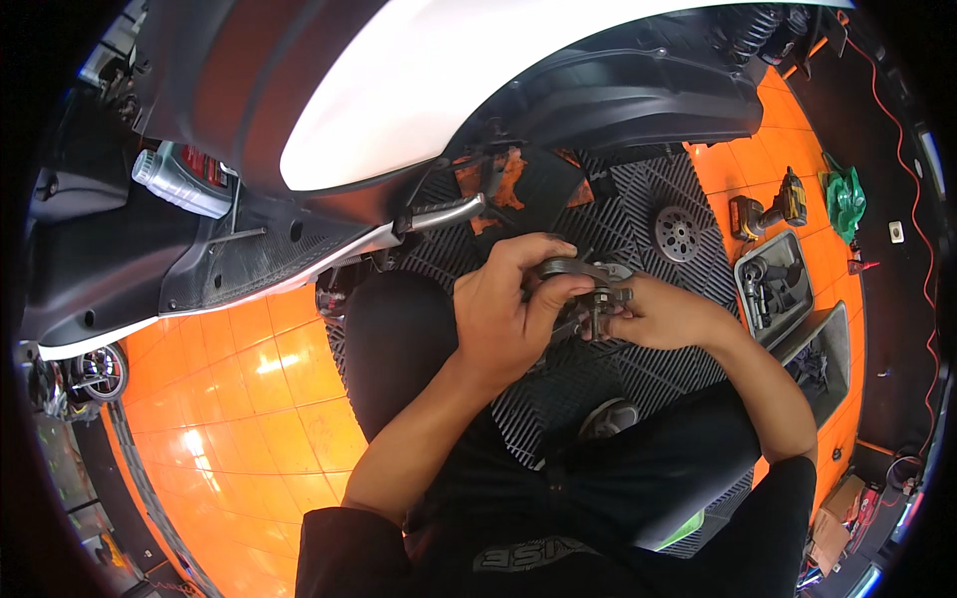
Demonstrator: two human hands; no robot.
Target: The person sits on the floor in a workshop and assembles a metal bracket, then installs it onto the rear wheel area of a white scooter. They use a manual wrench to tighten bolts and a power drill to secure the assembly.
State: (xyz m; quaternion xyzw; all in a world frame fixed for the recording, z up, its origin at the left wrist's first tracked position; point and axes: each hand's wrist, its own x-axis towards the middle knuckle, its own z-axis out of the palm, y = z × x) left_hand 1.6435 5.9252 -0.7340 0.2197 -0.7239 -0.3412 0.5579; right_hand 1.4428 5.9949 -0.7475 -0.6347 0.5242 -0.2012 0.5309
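Left hand: my left hand [503,314] sits just left of picture centre, fingers curled shut around a dark metal part [570,269], thumb pressed along its near edge.
Right hand: my right hand [660,314] comes in from 3 o'clock; its fingertips pinch a small bolt-like piece [601,304] under the part's right end. I cannot tell how firm that pinch is.
Metal part: it lies between the two hands, at centre, above my knees. Its long axis runs from 9 o'clock to 3 o'clock, tipping slightly down to the right.
Key relation: the bolt-like piece hangs at 4 o'clock from the left grip, touching the right fingertips; the right hand is nearer to it.
Around: a white and black scooter body [419,80] fills 12 o'clock; black grid mat [648,209] over orange floor tiles [249,399]; a yellow cordless drill [768,211] and a grey tool tray [773,284] at 3 o'clock; a grey oil bottle [184,179] at 10 o'clock.
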